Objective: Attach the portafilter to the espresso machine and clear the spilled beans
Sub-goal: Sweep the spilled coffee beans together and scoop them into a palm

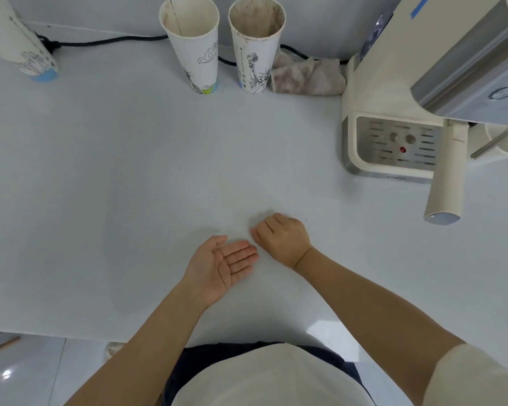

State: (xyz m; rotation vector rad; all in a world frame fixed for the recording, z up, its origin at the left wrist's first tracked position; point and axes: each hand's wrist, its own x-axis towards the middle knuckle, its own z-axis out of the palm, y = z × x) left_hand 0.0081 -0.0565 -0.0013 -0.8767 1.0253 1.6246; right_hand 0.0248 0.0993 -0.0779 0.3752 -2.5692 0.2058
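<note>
Two hands meet on the counter (129, 171), both on the near side of the espresso machine (393, 83) and off to its left. Right hand (282, 238) is curled shut, knuckles up; we cannot tell whether beans are inside. Left hand (220, 266) lies flat and open, palm up, fingertips just beside the right fist, on its left. We judge the fist tips leftward into that palm next. Portafilter handle (446, 177) already hangs from the machine, long axis pointing toward us, nearer our right hand. No loose beans visible.
</note>
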